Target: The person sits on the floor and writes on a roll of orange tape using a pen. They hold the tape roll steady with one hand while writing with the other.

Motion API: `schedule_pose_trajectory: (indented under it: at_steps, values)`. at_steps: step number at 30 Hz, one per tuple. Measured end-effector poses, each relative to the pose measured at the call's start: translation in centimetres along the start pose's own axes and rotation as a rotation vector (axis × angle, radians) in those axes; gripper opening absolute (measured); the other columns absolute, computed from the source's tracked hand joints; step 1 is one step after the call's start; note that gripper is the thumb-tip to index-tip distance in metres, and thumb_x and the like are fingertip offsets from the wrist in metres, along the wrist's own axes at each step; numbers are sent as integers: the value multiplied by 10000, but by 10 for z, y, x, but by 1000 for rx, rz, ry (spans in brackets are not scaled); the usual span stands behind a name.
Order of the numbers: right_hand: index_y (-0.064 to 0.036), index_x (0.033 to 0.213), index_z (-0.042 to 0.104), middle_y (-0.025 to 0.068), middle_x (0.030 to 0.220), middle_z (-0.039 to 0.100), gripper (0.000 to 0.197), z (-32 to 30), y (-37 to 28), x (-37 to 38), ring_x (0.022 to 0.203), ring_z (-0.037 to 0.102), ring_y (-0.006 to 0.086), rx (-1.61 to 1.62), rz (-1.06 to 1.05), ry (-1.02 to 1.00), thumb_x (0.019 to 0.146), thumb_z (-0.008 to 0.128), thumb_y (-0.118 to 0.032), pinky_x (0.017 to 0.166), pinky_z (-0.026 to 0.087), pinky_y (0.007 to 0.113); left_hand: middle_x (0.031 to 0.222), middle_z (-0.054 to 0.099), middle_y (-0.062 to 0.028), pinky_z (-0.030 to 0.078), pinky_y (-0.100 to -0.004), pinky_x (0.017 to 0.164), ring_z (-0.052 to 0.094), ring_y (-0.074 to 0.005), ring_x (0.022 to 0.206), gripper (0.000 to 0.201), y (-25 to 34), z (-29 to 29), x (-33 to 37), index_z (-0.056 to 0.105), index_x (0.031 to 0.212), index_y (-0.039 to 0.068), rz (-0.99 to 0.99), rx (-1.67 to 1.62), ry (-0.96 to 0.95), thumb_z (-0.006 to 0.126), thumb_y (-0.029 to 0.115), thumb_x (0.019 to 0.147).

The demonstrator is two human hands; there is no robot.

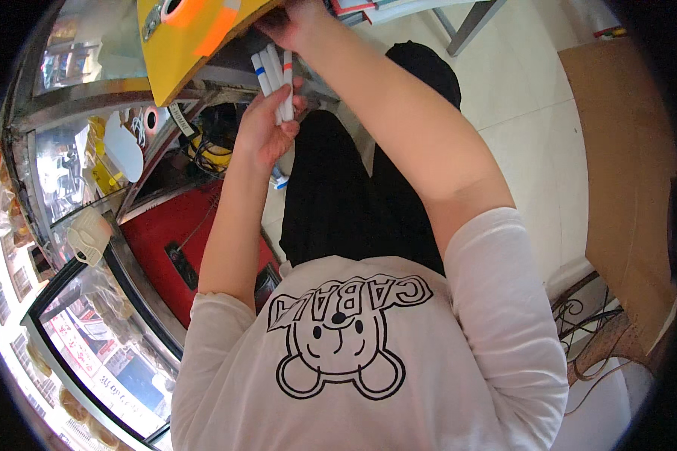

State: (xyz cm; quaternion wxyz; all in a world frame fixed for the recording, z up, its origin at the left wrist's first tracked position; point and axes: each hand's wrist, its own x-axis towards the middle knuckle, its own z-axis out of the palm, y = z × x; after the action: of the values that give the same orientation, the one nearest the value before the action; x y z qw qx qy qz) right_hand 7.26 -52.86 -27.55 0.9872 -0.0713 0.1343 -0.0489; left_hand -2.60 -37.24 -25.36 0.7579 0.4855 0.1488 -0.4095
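From the head camera, looking down your own chest and white shirt, your left hand (267, 124) is raised in front of you with its fingers (297, 105) curled around a small bunch of white markers (277, 83). The markers stand nearly upright, their upper ends poking out above your fingertips, one with a blue band and one with an orange tip. A white piece with a blue end (280, 179) shows just below the heel of that hand, and you cannot tell from here whether it belongs to the bunch. Your right hand (293, 22) reaches further forward, above and beyond the markers, with its fingers pressed to the lower edge of a yellow board (180, 52) that carries orange patches and a roll of tape. They look closed on that edge, though the top of the picture cuts the hand off, so the grip itself cannot be told for certain. Beneath your left fingers lie a dark opening with tangled yellow cable (207, 154), a red surface (169, 240) and a glass display case (75, 173). The risk, as a judgement: several thin markers in one fist are loosely bundled, so one could slide out and drop into the cables. The board is held only at its edge, so it could tip or slip onto the markers.
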Motion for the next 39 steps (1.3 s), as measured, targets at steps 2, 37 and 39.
schedule_pose_trajectory:
  at_steps: [2,37,39]
  values:
    - [-148,1079,593,21,985,656,259,8,-7,0,883,634,163,156,-5,-314,941,550,-363,693,549,344,1037,605,-67,387,-151,413,584,-127,799,304,2,-4,6,438,1278,53,0,-38,-44,490,107,983]
    - [54,1170,486,248,1130,525,385,-95,-198,-112,1076,514,358,-1028,-1243,757,830,567,-109,974,393,427,1501,275,-227,301,-399,1108,329,-321,1376,749,-17,32,62,170,1493,-20,1047,1363,521,605,153,909]
    - [80,1278,400,287,1182,492,551,-90,-210,-99,1116,484,394,-918,-1148,757,820,597,-156,1006,363,450,1498,289,-226,303,-418,1112,337,-328,1375,761,-33,54,49,167,1495,-18,958,1302,330,615,193,918]
